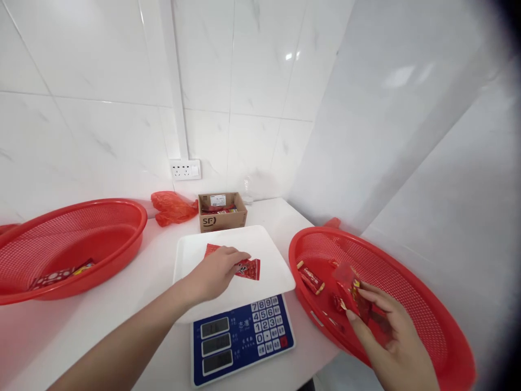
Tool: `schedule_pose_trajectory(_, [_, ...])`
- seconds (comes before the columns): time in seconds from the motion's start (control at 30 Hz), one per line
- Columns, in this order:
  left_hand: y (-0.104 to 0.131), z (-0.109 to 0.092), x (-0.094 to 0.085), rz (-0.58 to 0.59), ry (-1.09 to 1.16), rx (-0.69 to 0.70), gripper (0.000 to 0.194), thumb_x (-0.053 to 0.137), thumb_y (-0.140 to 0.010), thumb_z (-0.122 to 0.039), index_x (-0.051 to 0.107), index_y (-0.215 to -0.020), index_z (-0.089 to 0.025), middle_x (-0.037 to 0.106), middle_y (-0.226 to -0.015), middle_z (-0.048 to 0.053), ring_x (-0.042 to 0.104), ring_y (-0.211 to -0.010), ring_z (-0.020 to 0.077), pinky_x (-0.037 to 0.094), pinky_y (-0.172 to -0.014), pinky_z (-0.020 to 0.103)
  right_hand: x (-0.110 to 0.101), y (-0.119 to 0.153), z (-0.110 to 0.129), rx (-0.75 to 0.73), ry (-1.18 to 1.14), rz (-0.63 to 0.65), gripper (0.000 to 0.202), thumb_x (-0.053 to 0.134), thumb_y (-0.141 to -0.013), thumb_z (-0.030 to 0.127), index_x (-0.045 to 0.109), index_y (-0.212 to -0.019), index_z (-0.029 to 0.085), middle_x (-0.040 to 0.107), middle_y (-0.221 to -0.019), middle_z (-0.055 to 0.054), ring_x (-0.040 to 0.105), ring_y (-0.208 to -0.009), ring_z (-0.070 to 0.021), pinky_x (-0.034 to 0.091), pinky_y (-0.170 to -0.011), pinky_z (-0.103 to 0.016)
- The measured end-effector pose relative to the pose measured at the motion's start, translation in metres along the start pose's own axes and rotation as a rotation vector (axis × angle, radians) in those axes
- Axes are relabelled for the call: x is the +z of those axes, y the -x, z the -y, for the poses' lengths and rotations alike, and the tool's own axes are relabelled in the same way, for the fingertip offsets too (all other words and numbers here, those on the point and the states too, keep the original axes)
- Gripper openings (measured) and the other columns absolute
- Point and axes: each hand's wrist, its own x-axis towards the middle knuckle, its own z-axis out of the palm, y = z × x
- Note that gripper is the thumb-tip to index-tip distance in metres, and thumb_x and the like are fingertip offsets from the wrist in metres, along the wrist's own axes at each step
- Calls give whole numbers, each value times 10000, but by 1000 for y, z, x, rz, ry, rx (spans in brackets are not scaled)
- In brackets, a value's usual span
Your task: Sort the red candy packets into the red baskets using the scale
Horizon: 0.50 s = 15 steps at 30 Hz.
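My left hand [217,271] is over the white weighing pan [195,244], its fingers closed on a red snack packet [249,269] that lies on or just above the pan. Under the pan sits a digital scale [244,339] with a blue keypad panel. On the right, my right hand [391,331] grips a red packet [350,288] between thumb and fingers, above the right red basket [407,271]. In that basket lie a red wrapped snack [311,278] with golden ends and other small red wrappers, partly hidden by my hand.
A left red basket [122,239] holds a patterned long packet [61,278]. Behind the pan stand a cardboard box [223,220] with red packets inside and a crumpled red plastic bag [173,208]. A tiled wall with a socket [185,169] closes off the back; another wall rises at right.
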Motion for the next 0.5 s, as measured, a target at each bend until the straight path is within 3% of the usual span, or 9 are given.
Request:
schedule_pose_trajectory(0.13, [-24, -2, 1, -62, -19, -54, 417, 409, -886, -109, 510, -1291, -114, 464, -1391, 187, 353, -1324, 328, 256, -1076, 542, -4, 5, -10, -32, -3, 8, 372, 574, -790, 491, 556, -1079, 259, 547, -1246, -108, 497, -1176, -345, 417, -952, -585])
schedule_pose_trajectory(0.2, [-20, -13, 6, -49, 16, -44, 430, 430, -925, -238, 460, -1338, -127, 438, -1421, 177, 343, -1342, 306, 266, -1091, 508, -2, 11, -13, -88, -8, 37, 342, 572, -809, 446, 545, -1094, 259, 545, -1246, -113, 514, -1167, -336, 456, -929, -564])
schedule_pose_trajectory(0.27, [-7, -32, 17, 42, 168, -12, 565, 473, -914, -416, 374, -1406, -155, 450, -1422, 161, 407, -1312, 279, 347, -1063, 448, 2, 18, -12, -193, -7, 70, 301, 570, -830, 371, 535, -1107, 259, 541, -1243, -116, 538, -1156, -311, 515, -888, -492])
schedule_pose_trajectory(0.37, [16, -65, 42, 275, 806, 21, 928, 576, -820, -558, 70, -1504, -189, 320, -1501, 187, 355, -1348, 311, 330, -1066, 480, 15, 32, 2, -391, -9, 152, 299, 570, -840, 260, 521, -1135, 265, 544, -1242, -111, 567, -1148, -265, 544, -883, -399])
schedule_pose_trajectory(0.43, [29, -79, 60, 284, 1096, 54, 1012, 601, -789, -585, -13, -1504, -214, 317, -1502, 172, 330, -1362, 301, 270, -1101, 470, 25, 41, 15, -523, -38, 247, 366, 593, -823, 221, 508, -1176, 266, 551, -1252, -111, 571, -1160, -251, 527, -926, -371])
schedule_pose_trajectory(0.5, [39, -83, 76, 188, 1253, 1, 951, 597, -797, -578, 52, -1504, -248, 369, -1472, 146, 376, -1331, 286, 273, -1102, 446, 30, 46, 26, -645, -81, 383, 474, 622, -802, 211, 483, -1254, 250, 540, -1298, -125, 532, -1222, -257, 508, -959, -346])
